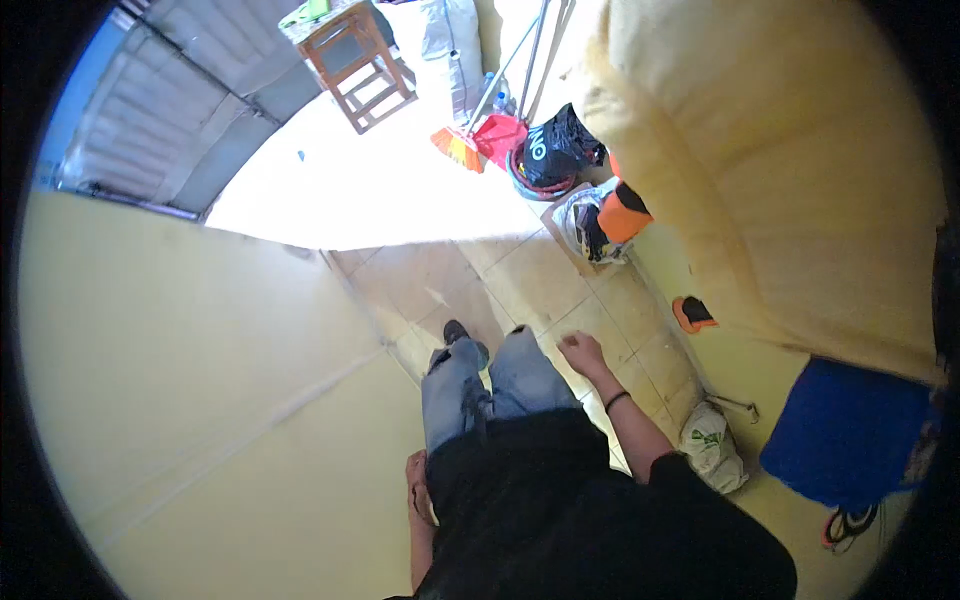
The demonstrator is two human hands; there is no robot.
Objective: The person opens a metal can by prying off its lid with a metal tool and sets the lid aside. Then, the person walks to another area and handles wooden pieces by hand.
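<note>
I look down along my own body, in a black top and blue jeans [480,385], standing in a narrow tiled passage. My left hand [417,485] hangs at my hip against the jeans, fingers curled, holding nothing I can see. My right hand [582,352] swings out to the side above the floor tiles, loosely closed and empty, with a black band on the wrist. One dark shoe [456,330] shows ahead of my legs.
Yellow walls [200,380] close in on both sides. Along the right wall lie a white sack [712,445], an orange-and-black bag [610,220], a black bag in a red basin [550,150] and a broom [462,145]. A wooden stool [360,65] stands in the sunlit yard ahead.
</note>
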